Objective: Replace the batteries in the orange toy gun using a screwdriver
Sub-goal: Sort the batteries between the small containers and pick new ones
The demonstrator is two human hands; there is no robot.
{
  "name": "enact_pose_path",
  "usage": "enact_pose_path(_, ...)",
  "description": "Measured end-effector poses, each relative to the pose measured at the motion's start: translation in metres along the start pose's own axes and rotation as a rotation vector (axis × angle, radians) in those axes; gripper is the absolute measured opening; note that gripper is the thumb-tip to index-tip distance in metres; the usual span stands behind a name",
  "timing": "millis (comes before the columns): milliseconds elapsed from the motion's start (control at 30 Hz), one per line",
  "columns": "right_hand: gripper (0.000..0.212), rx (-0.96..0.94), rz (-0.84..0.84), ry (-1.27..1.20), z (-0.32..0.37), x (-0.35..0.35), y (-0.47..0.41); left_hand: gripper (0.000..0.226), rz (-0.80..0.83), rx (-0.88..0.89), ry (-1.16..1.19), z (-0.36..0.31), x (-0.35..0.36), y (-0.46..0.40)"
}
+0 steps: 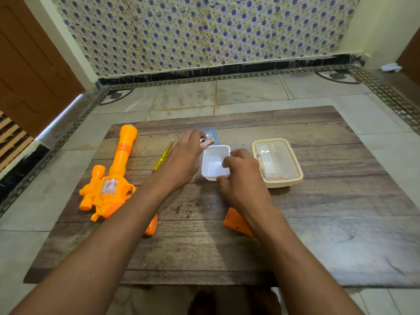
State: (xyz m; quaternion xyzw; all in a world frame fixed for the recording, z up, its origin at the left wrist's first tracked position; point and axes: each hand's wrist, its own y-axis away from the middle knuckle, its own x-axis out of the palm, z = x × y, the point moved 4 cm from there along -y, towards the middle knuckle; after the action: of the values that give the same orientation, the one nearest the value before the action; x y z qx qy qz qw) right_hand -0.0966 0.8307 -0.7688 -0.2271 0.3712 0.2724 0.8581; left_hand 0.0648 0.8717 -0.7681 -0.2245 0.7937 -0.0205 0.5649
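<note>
The left hand (181,155) reaches forward over the wooden board (318,223) and its fingers are curled around batteries (206,141), which it pinches at the fingertips just above the far left corner of the white tray (214,162). How many batteries it holds I cannot tell; one orange tip and a dark end show beside the fingers. The right hand (243,176) rests on the near right edge of the white tray, with the thumb at the near rim and the other fingers bent over the right wall, so it grips the tray lightly. The inside of the tray looks bare where it is visible. The orange toy gun (113,176) lies flat on the left part of the board, its barrel pointing away from the person, well apart from both hands. The yellow screwdriver (163,155) lies on the board between the gun and the left hand, with its tip pointing away, and no hand touches it. An orange cover piece (236,222) lies on the board partly under the right forearm, and another orange part (151,225) shows from under the left forearm. To the right of the white tray, just beside it, stands a cream container (278,162) with a clear lid. Behind the left hand, a blue blister pack (212,134) lies on the board, partly hidden by the fingers.
</note>
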Motion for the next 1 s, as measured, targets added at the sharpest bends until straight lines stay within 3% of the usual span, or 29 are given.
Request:
enact_pose_path(133,0.018,0.02,0.002,0.024,-0.002,-0.002,-0.002,0.022,0.198,0.04,-0.171,-0.016,0.01,-0.007)
enact_pose_path(433,0.018,-0.005,-0.016,0.014,-0.003,0.001,-0.004,0.031,0.314,0.034,-0.177,-0.018,0.017,-0.012)
enact_pose_path(800,0.017,-0.019,-0.029,0.03,-0.003,0.002,-0.006,0.032,0.117,0.104,0.168,-0.023,0.026,-0.019)
enact_pose_path(1000,0.018,-0.024,-0.038,0.042,-0.003,0.002,-0.006,0.028,0.085,0.098,0.209,-0.025,0.032,-0.018)
